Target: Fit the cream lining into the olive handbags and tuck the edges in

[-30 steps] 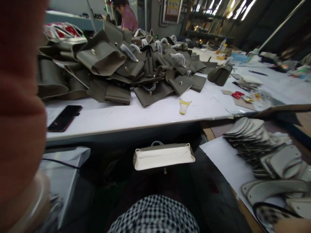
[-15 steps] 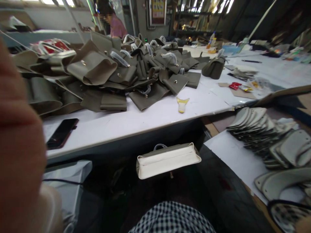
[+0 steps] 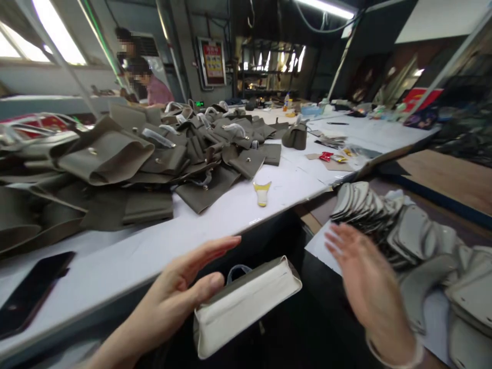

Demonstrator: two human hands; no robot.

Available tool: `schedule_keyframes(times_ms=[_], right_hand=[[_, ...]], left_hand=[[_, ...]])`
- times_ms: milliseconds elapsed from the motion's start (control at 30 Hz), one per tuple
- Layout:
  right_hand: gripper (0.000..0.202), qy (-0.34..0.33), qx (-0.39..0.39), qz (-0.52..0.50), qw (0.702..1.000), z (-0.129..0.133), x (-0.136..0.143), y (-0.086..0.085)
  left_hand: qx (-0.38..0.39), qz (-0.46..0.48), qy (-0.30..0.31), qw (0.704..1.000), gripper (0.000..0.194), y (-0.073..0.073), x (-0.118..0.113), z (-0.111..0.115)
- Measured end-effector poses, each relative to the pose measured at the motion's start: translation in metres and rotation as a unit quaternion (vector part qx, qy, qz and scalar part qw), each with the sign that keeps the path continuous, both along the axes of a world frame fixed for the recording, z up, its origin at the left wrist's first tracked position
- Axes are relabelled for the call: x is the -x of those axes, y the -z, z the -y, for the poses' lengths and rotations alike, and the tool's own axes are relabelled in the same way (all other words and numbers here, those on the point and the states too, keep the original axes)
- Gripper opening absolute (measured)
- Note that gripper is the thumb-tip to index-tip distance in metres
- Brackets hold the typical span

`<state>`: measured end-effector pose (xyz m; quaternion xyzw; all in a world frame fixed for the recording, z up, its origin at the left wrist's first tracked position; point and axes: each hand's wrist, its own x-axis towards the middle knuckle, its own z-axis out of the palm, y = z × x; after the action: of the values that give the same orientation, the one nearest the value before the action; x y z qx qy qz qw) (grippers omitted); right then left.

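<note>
Below the table edge, in my lap area, rests a small olive-grey handbag piece (image 3: 248, 307) with a long white face turned up and a clear-wrapped handle (image 3: 238, 270) at its far side. My left hand (image 3: 180, 289) is beside its left end, fingers stretched out and thumb apart; whether the thumb touches the bag I cannot tell. My right hand (image 3: 365, 277) is raised to the right of the bag, apart from it, fingers extended and slightly blurred. It is nearest to a stack of pale curved panels (image 3: 357, 202).
A heap of olive-grey bag parts (image 3: 111, 154) covers the white table's (image 3: 215, 225) left side. A phone (image 3: 34, 289) lies at its near edge, and a yellow-white tool (image 3: 262, 193) near the middle. Two people (image 3: 157, 91) are at the back left.
The view has tilted up and turned right. My left hand, blurred close to the camera before, is now beside the bag. My right hand has come up from the lower right corner.
</note>
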<state>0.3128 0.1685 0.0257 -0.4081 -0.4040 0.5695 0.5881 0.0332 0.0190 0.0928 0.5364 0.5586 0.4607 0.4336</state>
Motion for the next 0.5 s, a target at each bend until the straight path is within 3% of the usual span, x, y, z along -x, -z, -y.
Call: schedule_keyframes(times_ms=[67,100,167,200,267,300,433,500], right_hand=[[0.039,-0.020,0.207,-0.012,0.978,0.009,0.007,0.064],[0.038,-0.040,0.308,-0.021,0.950,0.018,0.011,0.096],[0.040,-0.071,0.398,-0.022,0.914,0.039,0.022,0.148],[0.043,-0.088,0.431,-0.033,0.897,0.050,0.029,0.165],[0.050,-0.120,0.462,-0.096,0.874,0.066,0.042,0.182],[0.053,-0.131,0.443,-0.119,0.879,0.070,0.049,0.184],[0.062,-0.131,0.234,-0.075,0.960,0.062,0.070,0.181],[0.056,-0.111,0.166,-0.033,0.979,0.053,0.078,0.183]], left_hand=[[0.057,-0.056,0.022,0.997,0.045,0.027,0.001,-0.022],[0.077,-0.080,0.037,0.993,0.047,0.039,0.000,-0.034],[0.094,-0.124,0.076,0.985,0.051,0.057,-0.005,-0.059],[0.090,-0.146,0.102,0.980,0.052,0.063,-0.009,-0.070],[0.071,-0.182,0.167,0.966,0.057,0.070,-0.021,-0.090],[0.063,-0.196,0.202,0.958,0.061,0.072,-0.027,-0.098],[0.056,-0.239,0.278,0.929,0.092,0.084,-0.051,-0.118],[0.061,-0.250,0.294,0.921,0.105,0.093,-0.058,-0.121]])
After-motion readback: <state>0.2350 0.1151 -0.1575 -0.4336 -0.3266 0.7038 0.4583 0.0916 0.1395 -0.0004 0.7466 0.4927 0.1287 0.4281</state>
